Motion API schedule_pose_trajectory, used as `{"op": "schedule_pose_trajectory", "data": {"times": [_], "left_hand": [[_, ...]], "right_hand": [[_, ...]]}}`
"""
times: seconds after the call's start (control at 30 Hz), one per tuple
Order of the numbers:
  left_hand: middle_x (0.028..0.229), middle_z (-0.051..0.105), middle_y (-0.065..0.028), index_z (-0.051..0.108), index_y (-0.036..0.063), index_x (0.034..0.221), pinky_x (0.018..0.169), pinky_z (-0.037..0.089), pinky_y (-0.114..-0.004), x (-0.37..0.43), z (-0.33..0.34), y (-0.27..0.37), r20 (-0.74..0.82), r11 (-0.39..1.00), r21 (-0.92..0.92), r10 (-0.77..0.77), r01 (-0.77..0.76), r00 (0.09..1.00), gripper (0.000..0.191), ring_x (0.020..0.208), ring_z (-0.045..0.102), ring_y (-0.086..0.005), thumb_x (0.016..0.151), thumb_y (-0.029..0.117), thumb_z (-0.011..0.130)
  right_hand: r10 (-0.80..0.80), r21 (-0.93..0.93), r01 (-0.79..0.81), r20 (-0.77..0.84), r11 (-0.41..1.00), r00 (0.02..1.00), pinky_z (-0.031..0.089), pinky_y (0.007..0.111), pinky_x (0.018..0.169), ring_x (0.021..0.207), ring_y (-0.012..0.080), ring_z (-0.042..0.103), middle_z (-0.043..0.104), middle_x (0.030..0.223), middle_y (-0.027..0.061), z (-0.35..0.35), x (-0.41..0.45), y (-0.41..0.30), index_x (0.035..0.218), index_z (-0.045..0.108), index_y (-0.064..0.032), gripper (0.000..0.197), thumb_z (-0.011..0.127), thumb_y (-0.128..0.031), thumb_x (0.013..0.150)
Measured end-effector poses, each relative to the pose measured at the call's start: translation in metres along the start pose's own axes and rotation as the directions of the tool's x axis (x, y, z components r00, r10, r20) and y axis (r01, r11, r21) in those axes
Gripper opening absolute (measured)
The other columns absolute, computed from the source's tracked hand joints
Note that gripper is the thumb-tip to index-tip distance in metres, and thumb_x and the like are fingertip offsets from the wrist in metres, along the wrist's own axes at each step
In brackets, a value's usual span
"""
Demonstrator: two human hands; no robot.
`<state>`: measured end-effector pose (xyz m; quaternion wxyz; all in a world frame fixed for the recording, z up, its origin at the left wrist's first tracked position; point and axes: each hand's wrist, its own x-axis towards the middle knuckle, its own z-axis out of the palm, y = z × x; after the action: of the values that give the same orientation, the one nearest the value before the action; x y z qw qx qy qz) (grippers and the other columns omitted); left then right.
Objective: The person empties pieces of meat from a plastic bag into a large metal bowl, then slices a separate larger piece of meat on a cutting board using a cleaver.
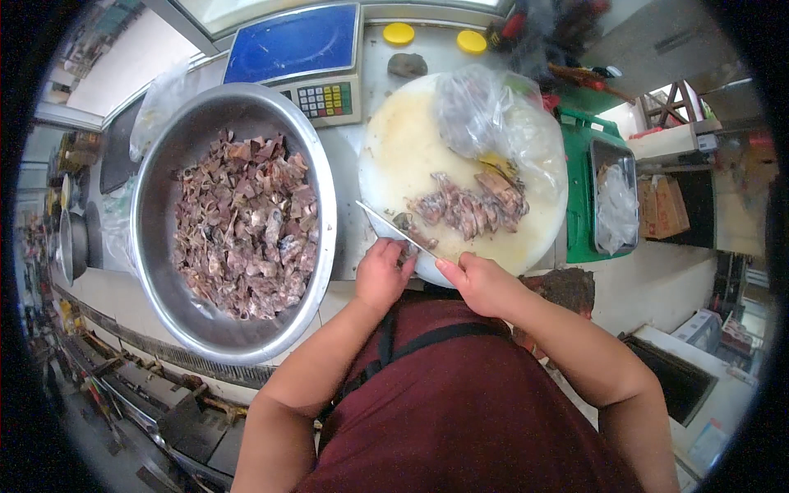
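My right hand (478, 280) is closed around the handle end of a knife (397, 229), whose blade points up and left over the near left edge of a round white cutting board (400, 135). Just beside the blade, my left hand (385, 271) has its curled fingers on a small piece of dark meat (408, 248), partly hidden by the blade. More pieces of greyish-pink meat (468, 209) lie in a row at the board's middle. To the left, a large steel basin (330, 215) holds a heap of chopped meat pieces (246, 228).
Clear plastic bags (493, 117) lie on the board's far right. Behind the basin stands a digital scale (296, 43). Two yellow lids (399, 34) and a dark stone-like lump (407, 65) are behind the board. A green bin (576, 185) with a metal tray (629, 203) stands at right.
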<state>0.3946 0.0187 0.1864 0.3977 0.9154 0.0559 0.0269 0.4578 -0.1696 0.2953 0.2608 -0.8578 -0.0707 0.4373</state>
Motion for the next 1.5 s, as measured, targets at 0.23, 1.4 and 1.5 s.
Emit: {"op": "schedule_pose_trajectory", "data": {"times": [0.23, 1.4, 1.5], "left_hand": [[0.098, 0.063, -0.0133, 0.065, 0.0079, 0.102, 0.073, 0.054, -0.045, -0.009, 0.009, 0.01, 0.141, 0.985, 0.163, 0.033, -0.056, 0.99, 0.031, 0.087, 0.064, -0.0345, 0.076, 0.021, 0.074], [0.154, 0.026, -0.0255, 0.028, -0.0012, 0.147, 0.119, 0.024, -0.045, 0.054, 0.006, 0.016, 0.139, 0.965, 0.209, 0.129, -0.157, 0.982, 0.1, 0.144, 0.025, -0.0408, 0.073, 0.038, 0.082], [0.152, 0.029, -0.0261, 0.027, -0.0011, 0.147, 0.118, 0.024, -0.048, 0.043, 0.012, 0.001, 0.1, 0.956, 0.204, 0.195, -0.211, 0.976, 0.103, 0.143, 0.027, -0.0413, 0.072, 0.041, 0.082]], "right_hand": [[-0.006, -0.054, 0.001, -0.093, 0.999, 0.996, 0.05, 0.049, 0.084, 0.092, 0.0473, 0.064, 0.067, 0.094, 0.0294, 0.026, 0.004, 0.003, 0.1, 0.058, 0.0071, 0.073, 0.041, -0.064, 0.095], [-0.201, -0.323, -0.019, -0.634, 0.946, 0.747, 0.049, 0.046, 0.091, 0.11, 0.0363, 0.059, 0.061, 0.121, 0.0186, -0.062, 0.022, 0.2, 0.132, 0.055, -0.0066, 0.051, 0.064, -0.03, 0.088], [-0.081, -0.269, -0.103, -0.595, 0.958, 0.799, 0.049, 0.043, 0.09, 0.106, 0.0342, 0.06, 0.06, 0.118, 0.0159, -0.066, 0.01, 0.186, 0.129, 0.057, -0.0061, 0.049, 0.065, -0.03, 0.087]]}}
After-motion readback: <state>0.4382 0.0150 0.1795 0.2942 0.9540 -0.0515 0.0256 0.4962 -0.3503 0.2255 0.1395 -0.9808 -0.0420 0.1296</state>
